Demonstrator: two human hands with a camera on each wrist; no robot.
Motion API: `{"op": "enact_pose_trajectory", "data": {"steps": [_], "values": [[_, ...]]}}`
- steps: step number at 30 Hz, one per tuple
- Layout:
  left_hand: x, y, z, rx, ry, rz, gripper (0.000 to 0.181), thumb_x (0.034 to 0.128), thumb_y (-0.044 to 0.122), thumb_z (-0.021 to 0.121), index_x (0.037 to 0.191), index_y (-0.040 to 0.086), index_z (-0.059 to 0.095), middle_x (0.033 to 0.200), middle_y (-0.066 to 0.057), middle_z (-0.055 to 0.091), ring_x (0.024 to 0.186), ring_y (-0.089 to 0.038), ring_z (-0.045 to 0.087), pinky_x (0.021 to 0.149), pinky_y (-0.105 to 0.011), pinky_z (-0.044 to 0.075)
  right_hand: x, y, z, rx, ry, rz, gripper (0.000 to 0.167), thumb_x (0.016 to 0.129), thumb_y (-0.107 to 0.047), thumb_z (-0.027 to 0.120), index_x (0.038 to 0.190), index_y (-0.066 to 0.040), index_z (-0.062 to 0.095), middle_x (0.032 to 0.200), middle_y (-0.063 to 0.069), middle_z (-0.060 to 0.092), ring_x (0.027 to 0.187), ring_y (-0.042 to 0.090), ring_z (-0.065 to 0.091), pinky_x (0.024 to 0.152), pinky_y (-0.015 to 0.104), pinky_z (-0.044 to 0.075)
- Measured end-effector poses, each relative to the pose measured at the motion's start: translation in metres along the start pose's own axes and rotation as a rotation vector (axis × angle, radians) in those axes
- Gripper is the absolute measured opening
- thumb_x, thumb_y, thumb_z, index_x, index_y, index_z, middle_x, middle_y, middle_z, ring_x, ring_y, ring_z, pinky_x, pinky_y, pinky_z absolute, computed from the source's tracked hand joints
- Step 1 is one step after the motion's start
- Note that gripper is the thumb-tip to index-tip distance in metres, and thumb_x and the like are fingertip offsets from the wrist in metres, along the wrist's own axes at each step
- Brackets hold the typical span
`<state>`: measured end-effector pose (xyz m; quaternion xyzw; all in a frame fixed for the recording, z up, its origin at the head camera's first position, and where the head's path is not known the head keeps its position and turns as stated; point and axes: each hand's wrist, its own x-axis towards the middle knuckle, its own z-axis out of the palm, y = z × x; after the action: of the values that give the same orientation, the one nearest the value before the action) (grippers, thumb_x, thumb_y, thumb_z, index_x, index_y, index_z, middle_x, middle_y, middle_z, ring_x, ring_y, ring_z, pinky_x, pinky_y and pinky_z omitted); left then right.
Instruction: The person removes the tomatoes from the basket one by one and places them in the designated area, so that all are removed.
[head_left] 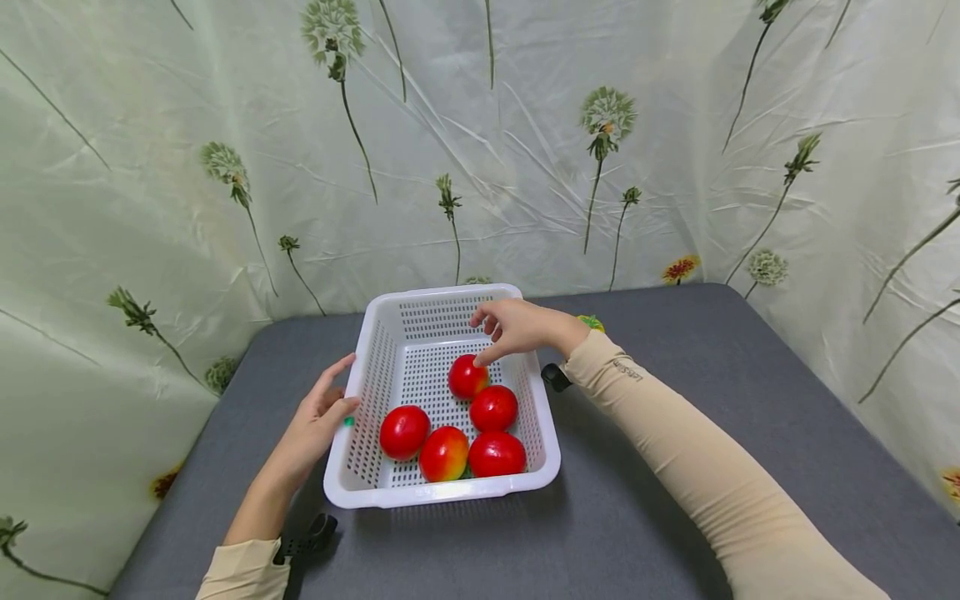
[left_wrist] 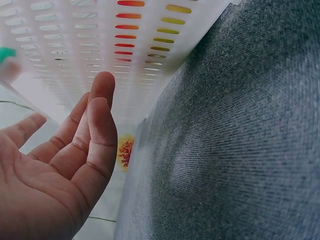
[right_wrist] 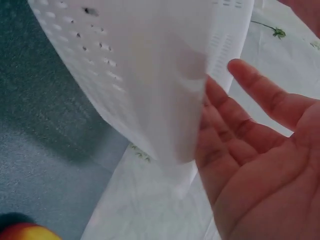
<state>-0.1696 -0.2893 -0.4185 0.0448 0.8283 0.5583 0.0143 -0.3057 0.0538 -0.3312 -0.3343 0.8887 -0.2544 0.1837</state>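
A white slotted plastic basket (head_left: 442, 500) stands on the grey table, holding several glossy red fruits (head_left: 493, 408), some with yellow patches. At the basket's left side is my left hand (head_left: 318, 421), with its index fingertip and thumb at the rim. In the left wrist view, other fingers (left_wrist: 102, 125) bend loosely below the slotted wall. My right hand (head_left: 517, 325) reaches over the right rim with loosely bent fingers, and nothing shows in its grasp. Its thumb tip is beside the farthest fruit (head_left: 467, 377); whether they touch I cannot tell.
Right of the basket, a green and yellow item (head_left: 591, 322) is partly hidden by the right wrist. A red and yellow fruit (right_wrist: 30, 233) shows at the right wrist view's lower corner. A flower-printed cloth (head_left: 480, 150) hangs behind the grey table (head_left: 675, 342).
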Motion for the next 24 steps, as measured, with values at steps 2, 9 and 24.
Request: {"op": "enact_pose_trajectory", "data": {"steps": [2, 9, 24], "values": [[0.0, 0.0, 0.0, 0.0, 0.001, 0.002, 0.069, 0.1108, 0.018, 0.052, 0.171, 0.031, 0.023, 0.148, -0.03, 0.056, 0.116, -0.041, 0.073, 0.083, -0.052, 0.067, 0.001, -0.003, -0.001, -0.011, -0.014, 0.005, 0.064, 0.091, -0.032, 0.084, 0.143, -0.003, 0.058, 0.139, 0.019, 0.067, 0.129, 0.035, 0.064, 0.11, 0.045, 0.057], [0.0, -0.002, -0.002, 0.003, -0.009, 0.005, 0.068, 0.1111, 0.017, 0.051, 0.172, 0.028, 0.022, 0.146, -0.031, 0.056, 0.113, -0.038, 0.074, 0.082, -0.051, 0.067, 0.007, -0.015, -0.003, -0.051, -0.059, 0.015, 0.065, 0.091, -0.034, 0.084, 0.143, -0.004, 0.059, 0.139, 0.019, 0.066, 0.127, 0.032, 0.063, 0.107, 0.042, 0.058], [0.0, -0.001, -0.001, -0.011, -0.009, 0.023, 0.069, 0.1104, 0.018, 0.053, 0.171, 0.028, 0.023, 0.144, -0.03, 0.058, 0.112, -0.037, 0.074, 0.081, -0.049, 0.068, 0.023, -0.023, 0.007, -0.157, -0.158, 0.16, 0.067, 0.09, -0.034, 0.084, 0.143, -0.001, 0.06, 0.133, 0.014, 0.065, 0.109, 0.024, 0.059, 0.095, 0.034, 0.055]]}}
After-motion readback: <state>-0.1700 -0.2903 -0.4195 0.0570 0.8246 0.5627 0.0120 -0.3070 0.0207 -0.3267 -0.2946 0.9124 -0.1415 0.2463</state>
